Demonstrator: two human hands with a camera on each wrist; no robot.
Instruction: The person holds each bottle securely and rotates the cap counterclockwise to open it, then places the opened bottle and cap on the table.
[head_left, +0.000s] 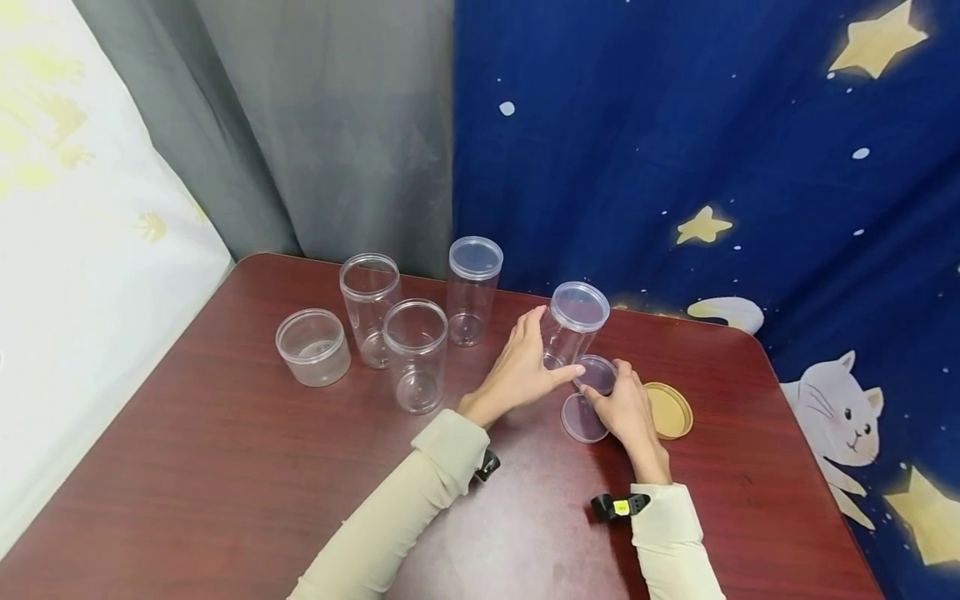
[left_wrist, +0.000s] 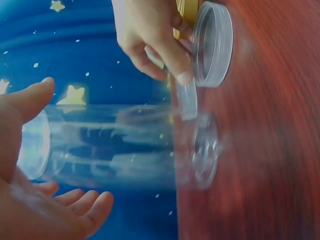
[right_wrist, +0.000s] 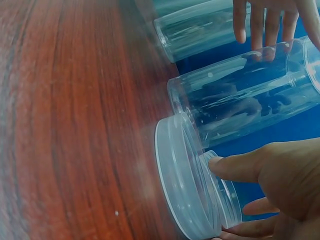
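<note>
A tall clear plastic jar point(head_left: 566, 337) with a translucent lid point(head_left: 581, 305) on top stands at the back right of the table. My left hand point(head_left: 525, 367) is beside this jar, thumb apart from loosely spread fingers; in the left wrist view the palm faces the jar's top without gripping it. My right hand point(head_left: 624, 410) pinches a clear round lid point(right_wrist: 227, 200) between thumb and fingers, close to the jar's base. A second clear lid point(head_left: 584, 417) lies on the table just in front of the held one.
A gold lid point(head_left: 669, 410) lies right of my right hand. On the left stand a short clear tub point(head_left: 313, 350), two tall open-looking jars, a front one point(head_left: 417, 367) and a rear one point(head_left: 371, 317), and a lidded tall jar point(head_left: 472, 300). Curtains point(head_left: 600, 150) hang behind the table.
</note>
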